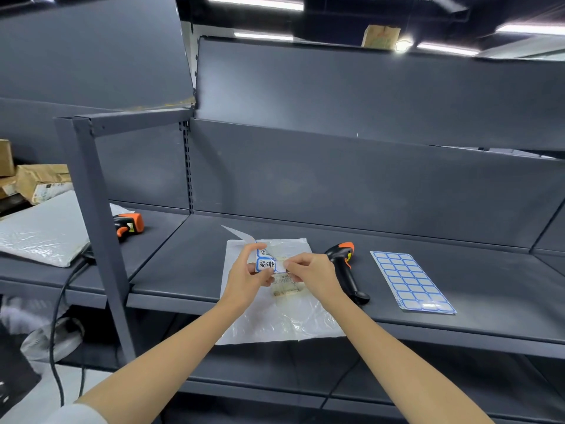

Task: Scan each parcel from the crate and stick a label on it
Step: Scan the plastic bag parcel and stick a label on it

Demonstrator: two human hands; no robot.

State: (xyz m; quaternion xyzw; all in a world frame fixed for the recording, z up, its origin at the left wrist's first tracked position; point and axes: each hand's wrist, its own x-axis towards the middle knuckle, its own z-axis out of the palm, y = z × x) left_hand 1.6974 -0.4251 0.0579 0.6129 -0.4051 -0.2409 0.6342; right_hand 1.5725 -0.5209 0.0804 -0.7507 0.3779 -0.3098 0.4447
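A flat white plastic parcel (284, 319) lies on the dark shelf, overhanging its front edge. Above it my left hand (249, 278) pinches a small strip of blue-bordered labels (265, 261) with handwriting on them. My right hand (308, 275) pinches the right edge of that strip with thumb and forefinger. A black and orange barcode scanner (347, 272) lies on the shelf just right of my right hand. Further right lies a sheet of blank blue-bordered labels (411, 281).
The grey metal shelf (458, 301) has a back panel and an upright post (94, 228) at left. A second orange scanner (130, 226) and a grey bubble mailer (42, 232) lie on the left shelf. Cardboard boxes (39, 182) are stacked far left. Cables hang below.
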